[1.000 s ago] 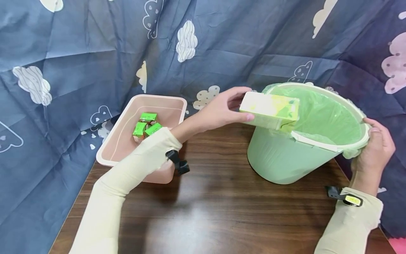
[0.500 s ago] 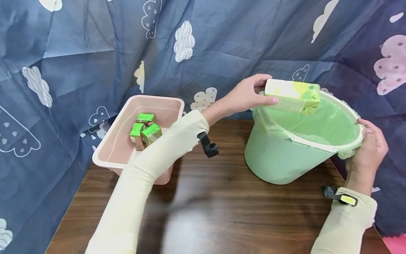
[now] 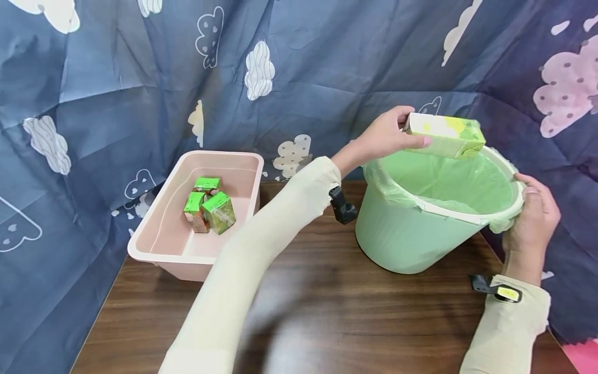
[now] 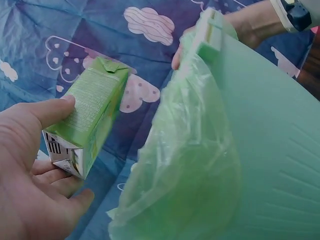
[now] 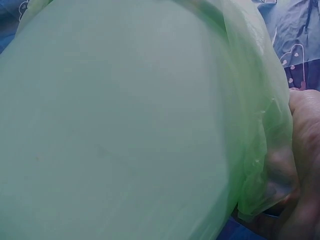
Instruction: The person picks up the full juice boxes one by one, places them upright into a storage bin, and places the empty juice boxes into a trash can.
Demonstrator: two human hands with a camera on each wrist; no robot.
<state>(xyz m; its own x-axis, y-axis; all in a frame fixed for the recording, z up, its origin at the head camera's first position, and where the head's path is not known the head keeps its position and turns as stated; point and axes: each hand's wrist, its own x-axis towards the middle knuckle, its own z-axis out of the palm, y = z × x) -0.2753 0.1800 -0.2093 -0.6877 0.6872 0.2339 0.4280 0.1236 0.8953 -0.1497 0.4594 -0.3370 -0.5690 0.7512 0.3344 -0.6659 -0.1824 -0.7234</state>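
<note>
My left hand [image 3: 385,134] grips a green and yellow drink carton [image 3: 450,136] by one end, thumb on its near side and fingers behind. The carton lies on its side in the air, over the far left part of the trash can's opening. In the left wrist view the carton [image 4: 92,107] shows small print and a barcode at the held end. My right hand [image 3: 534,221] holds the right rim of the pale green trash can [image 3: 402,236], with the green bag liner [image 3: 448,182] folded over that rim. The can leans to the right, towards that hand.
At the left on the brown wooden table [image 3: 299,332] stands a pink plastic bin [image 3: 159,257]. Inside it are three small green-topped boxes [image 3: 219,212]. A dark blue cloth [image 3: 327,57] with cloud prints hangs behind everything.
My left hand has carried the carton rightward and up, from the can's left rim to over its opening. My right hand keeps its hold on the rim; the head view has shifted slightly.
</note>
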